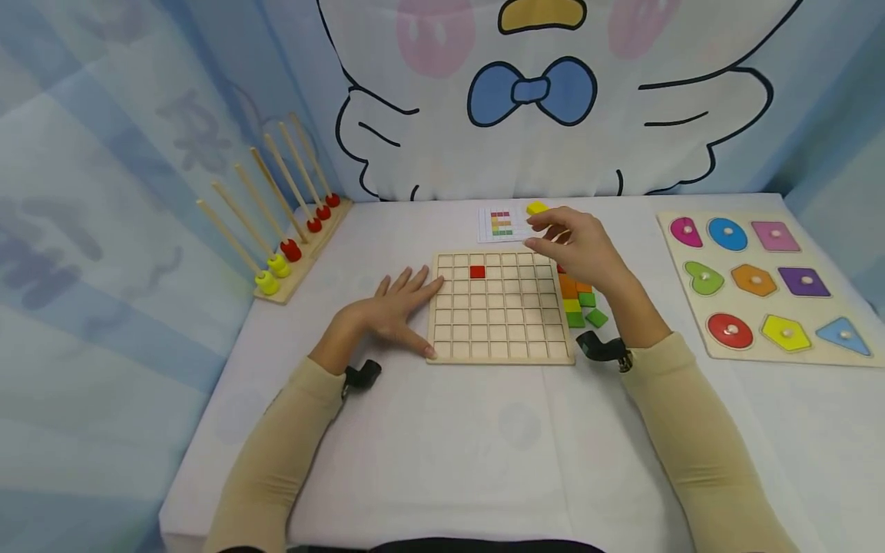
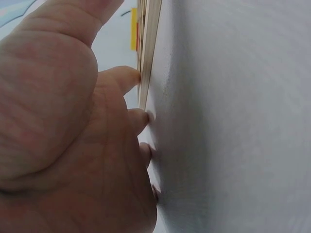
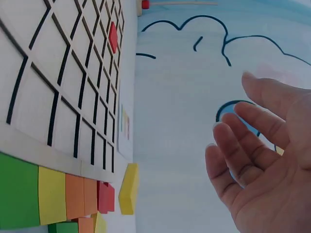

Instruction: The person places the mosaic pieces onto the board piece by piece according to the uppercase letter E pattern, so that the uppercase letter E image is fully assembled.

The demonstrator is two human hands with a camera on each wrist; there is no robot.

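Observation:
A wooden grid board lies on the table with one red tile in a cell near its far edge. My left hand is spread at the board's left side, thumb and index fingertip at its edge. Above the board's far right corner my right hand hovers, fingers loosely bent. Nothing is between its fingers and thumb in the right wrist view. Under and beside it are orange, yellow, green and red tiles, partly hidden by the hand in the head view. A printed pattern card lies beyond the board.
A yellow tile is by the card. At the left stands a wooden peg rack with red and yellow beads. A shape puzzle board with knobbed pieces lies at the right. A patterned curtain hangs behind the table.

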